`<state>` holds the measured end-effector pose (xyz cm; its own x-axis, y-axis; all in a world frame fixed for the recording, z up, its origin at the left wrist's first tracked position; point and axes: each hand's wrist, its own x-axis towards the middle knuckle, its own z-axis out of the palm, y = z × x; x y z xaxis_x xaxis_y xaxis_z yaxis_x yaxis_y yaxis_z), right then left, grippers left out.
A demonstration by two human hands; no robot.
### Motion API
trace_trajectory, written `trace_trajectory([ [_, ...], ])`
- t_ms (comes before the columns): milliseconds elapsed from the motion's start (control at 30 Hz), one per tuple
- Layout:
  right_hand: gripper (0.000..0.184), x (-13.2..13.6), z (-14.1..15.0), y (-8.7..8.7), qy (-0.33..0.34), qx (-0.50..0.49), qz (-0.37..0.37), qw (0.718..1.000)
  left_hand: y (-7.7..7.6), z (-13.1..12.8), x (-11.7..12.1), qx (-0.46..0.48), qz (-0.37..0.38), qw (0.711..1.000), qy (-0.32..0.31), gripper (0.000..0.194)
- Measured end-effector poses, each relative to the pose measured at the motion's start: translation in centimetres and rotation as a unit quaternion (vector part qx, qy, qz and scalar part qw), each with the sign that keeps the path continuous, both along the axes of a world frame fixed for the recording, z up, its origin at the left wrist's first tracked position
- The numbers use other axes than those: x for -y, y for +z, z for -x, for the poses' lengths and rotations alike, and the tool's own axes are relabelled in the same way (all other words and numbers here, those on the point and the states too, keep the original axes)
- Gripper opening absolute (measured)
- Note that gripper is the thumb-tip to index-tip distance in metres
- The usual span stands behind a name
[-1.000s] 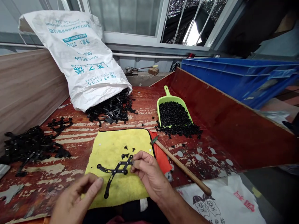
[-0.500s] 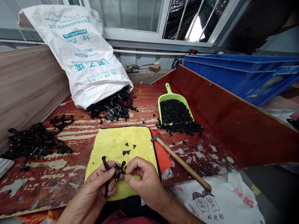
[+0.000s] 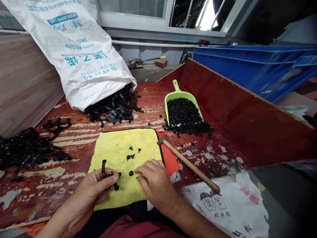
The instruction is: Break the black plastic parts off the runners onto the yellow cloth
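My left hand point(image 3: 95, 188) is closed around a folded black plastic bracket point(image 3: 107, 172), lifted a little above the yellow cloth point(image 3: 123, 148). Beside it, my right hand point(image 3: 152, 180) rests on the cloth with fingers curled and pressed together near a small black screw point(image 3: 131, 173). What its fingertips hold, if anything, I cannot make out. A few more loose black screws point(image 3: 132, 155) lie in the middle of the cloth.
A hammer point(image 3: 189, 165) lies right of the cloth. A green scoop point(image 3: 173, 99) holds black screws point(image 3: 185, 117). A white sack point(image 3: 74, 56) spills black brackets point(image 3: 114, 109). More brackets point(image 3: 27, 152) are piled at the left. Blue crates point(image 3: 247, 69) stand beyond the red wall.
The bracket lay spread on the cloth; my left hand came in, took it and gathered it up folded. My right hand let go of it and dropped onto the cloth.
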<state>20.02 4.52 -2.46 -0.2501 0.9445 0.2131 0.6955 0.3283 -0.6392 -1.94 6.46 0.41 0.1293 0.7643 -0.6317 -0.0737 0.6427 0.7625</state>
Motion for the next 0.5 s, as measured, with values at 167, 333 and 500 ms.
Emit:
trace_trajectory([
  [167,0.010,-0.3,1.6,-0.1,-0.009,0.046,-0.004,0.999,0.4,-1.4,-0.9,-0.001,0.030,0.999,-0.043,0.039],
  [333,0.002,-0.8,1.8,-0.3,-0.017,0.051,0.005,0.999,0.5,-2.3,-1.5,0.028,0.053,0.997,-0.057,0.036],
  [500,0.005,-0.8,1.8,-0.4,-0.021,0.028,0.003,0.999,0.9,-1.2,-1.3,0.170,0.158,0.970,0.074,0.024],
])
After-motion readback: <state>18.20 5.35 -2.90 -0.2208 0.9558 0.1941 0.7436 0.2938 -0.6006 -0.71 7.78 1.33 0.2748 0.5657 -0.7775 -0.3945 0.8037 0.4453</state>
